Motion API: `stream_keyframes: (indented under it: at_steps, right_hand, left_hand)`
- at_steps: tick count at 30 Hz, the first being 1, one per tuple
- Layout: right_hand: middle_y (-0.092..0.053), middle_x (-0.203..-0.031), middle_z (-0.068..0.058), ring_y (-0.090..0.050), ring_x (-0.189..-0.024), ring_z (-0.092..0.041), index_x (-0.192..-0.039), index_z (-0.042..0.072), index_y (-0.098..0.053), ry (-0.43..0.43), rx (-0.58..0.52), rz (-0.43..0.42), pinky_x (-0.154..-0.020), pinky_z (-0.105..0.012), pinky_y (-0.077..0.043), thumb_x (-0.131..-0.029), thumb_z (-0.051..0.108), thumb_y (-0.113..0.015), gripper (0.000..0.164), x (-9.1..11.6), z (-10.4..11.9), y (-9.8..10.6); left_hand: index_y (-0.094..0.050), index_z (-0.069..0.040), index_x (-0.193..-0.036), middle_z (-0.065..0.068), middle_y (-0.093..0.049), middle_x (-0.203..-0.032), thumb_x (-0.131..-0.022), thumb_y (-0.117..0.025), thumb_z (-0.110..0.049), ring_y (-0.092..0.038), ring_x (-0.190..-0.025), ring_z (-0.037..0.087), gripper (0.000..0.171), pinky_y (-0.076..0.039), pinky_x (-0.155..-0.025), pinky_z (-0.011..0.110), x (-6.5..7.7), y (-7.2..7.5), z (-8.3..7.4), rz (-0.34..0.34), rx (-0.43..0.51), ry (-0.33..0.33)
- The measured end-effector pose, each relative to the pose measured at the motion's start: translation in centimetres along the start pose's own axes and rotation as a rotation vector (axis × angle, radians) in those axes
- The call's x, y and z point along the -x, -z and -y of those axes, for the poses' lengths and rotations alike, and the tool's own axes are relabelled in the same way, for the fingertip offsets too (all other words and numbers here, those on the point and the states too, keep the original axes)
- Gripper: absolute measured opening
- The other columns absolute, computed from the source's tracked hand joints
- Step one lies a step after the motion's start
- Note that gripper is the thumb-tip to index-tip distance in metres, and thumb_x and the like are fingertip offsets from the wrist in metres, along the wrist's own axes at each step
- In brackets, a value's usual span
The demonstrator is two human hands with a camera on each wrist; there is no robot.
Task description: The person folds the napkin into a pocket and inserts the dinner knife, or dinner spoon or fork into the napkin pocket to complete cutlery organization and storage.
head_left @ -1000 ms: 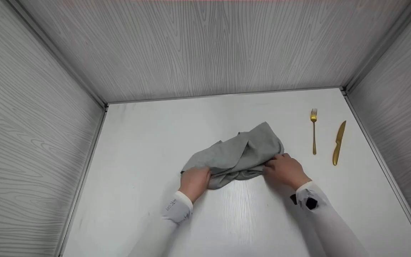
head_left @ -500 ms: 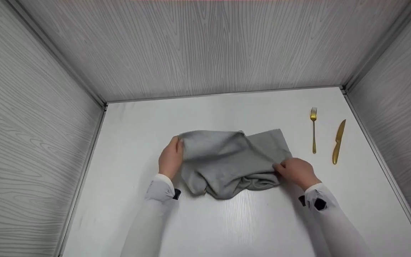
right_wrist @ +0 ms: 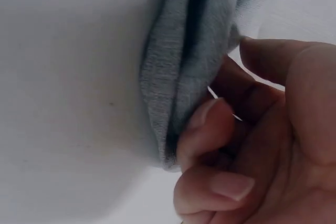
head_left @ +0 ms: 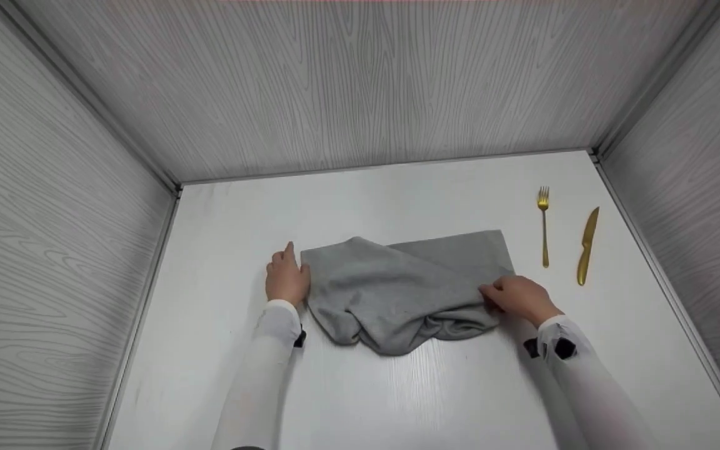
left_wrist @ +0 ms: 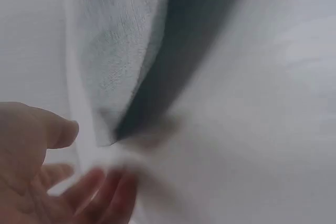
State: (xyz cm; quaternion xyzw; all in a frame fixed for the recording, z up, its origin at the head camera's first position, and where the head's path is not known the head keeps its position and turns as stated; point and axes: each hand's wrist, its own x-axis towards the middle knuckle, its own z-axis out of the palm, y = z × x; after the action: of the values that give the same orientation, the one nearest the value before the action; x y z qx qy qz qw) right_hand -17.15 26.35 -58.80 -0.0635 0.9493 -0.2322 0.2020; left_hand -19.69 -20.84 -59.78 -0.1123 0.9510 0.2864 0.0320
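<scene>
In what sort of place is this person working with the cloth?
Possibly a work booth: wood-grain panels stand on three sides of a white tabletop bearing a grey cloth, gold fork and gold knife.

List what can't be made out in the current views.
Head: the inner layers of the gray cloth, hidden by its top folds; the palms of the left hand and right hand, hidden by the backs of the hands; a dark shape at the left sleeve, cut off by the bottom edge.
Left wrist: detail of the left fingertips, blurred.
Right wrist: the tip of the finger next to the thumb, hidden behind the cloth.
</scene>
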Motion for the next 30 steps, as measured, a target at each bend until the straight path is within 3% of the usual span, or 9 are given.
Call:
stream_keyframes:
  at_steps: [3,6,8,13,18,22,26,30]
  right_hand:
    - [-0.067,-0.075,-0.005,-0.058,-0.064,-0.021,-0.088,0.011,-0.071,0.028,-0.033,-0.138,-0.059,-0.037,-0.046,-0.103,0.04,-0.051,0.039,-0.6,0.1,0.4]
    - [-0.07,-0.094,-0.014,-0.064,-0.082,-0.031,-0.105,0.007,-0.071,0.081,-0.015,-0.324,-0.072,-0.047,-0.052,-0.103,0.027,-0.054,0.026,-1.7,0.3,0.8]
    - [-0.068,-0.11,-0.019,-0.063,-0.099,-0.038,-0.117,0.004,-0.069,0.123,0.038,-0.377,-0.084,-0.054,-0.052,-0.102,0.02,-0.056,0.026,-2.6,0.4,0.8]
    - [-0.055,-0.136,-0.024,-0.051,-0.124,-0.048,-0.134,0.002,-0.059,0.159,0.217,-0.255,-0.1,-0.063,-0.044,-0.1,0.023,-0.058,0.04,-4.4,0.2,0.3]
    - [-0.045,-0.147,-0.026,-0.043,-0.133,-0.049,-0.144,0.001,-0.049,0.122,0.247,-0.229,-0.108,-0.063,-0.037,-0.1,0.026,-0.056,0.051,-5.7,-0.2,0.3]
    - [-0.041,-0.151,-0.027,-0.038,-0.138,-0.048,-0.148,0.001,-0.044,0.118,0.262,-0.221,-0.116,-0.062,-0.028,-0.102,0.027,-0.052,0.053,-7.0,-0.3,0.4]
    - [-0.034,-0.157,-0.027,-0.029,-0.144,-0.048,-0.152,0.001,-0.037,0.111,0.278,-0.186,-0.119,-0.062,-0.02,-0.105,0.029,-0.044,0.055,-8.2,-0.4,0.4]
    - [-0.028,-0.159,-0.028,-0.023,-0.146,-0.049,-0.154,-0.001,-0.032,0.097,0.289,-0.173,-0.122,-0.059,-0.016,-0.106,0.027,-0.04,0.056,-9.1,-0.3,0.5]
  left_hand:
    - [-0.042,-0.008,-0.151,0.02,-0.049,-0.143,-0.101,-0.056,-0.023,-0.045,-0.132,0.04,0.054,-0.042,-0.107,0.053,1.0,-0.7,-1.0,-0.042,-0.088,-0.1]
    - [-0.052,-0.009,-0.145,0.018,-0.054,-0.138,-0.101,-0.057,-0.024,-0.049,-0.128,0.039,0.047,-0.045,-0.104,0.051,2.3,-1.5,-2.2,-0.015,-0.122,-0.191]
    - [-0.052,-0.008,-0.144,0.017,-0.055,-0.138,-0.101,-0.057,-0.025,-0.05,-0.127,0.038,0.047,-0.046,-0.103,0.051,3.1,-2.1,-2.8,0.017,-0.14,-0.221]
    - [-0.05,-0.005,-0.145,0.022,-0.046,-0.147,-0.1,-0.056,-0.034,-0.042,-0.137,0.043,0.054,-0.039,-0.11,0.057,3.7,-3.4,-3.0,0.068,-0.26,-0.228]
    - [-0.039,-0.012,-0.154,0.02,-0.031,-0.16,-0.1,-0.052,-0.048,-0.025,-0.149,0.041,0.066,-0.019,-0.117,0.068,2.7,-3.9,-2.1,0.099,-0.397,-0.217]
    - [-0.027,-0.017,-0.16,0.016,-0.02,-0.166,-0.101,-0.044,-0.053,-0.015,-0.154,0.037,0.071,-0.005,-0.122,0.062,1.5,-4.0,-1.3,0.146,-0.466,-0.22]
    - [-0.019,-0.016,-0.161,0.016,-0.012,-0.167,-0.102,-0.039,-0.052,-0.008,-0.155,0.037,0.073,-0.003,-0.125,0.054,0.3,-4.2,-1.1,0.196,-0.462,-0.217]
    - [-0.018,-0.013,-0.161,0.018,-0.012,-0.167,-0.101,-0.038,-0.052,-0.008,-0.155,0.037,0.074,-0.003,-0.126,0.05,-1.0,-4.3,-1.4,0.2,-0.485,-0.238]
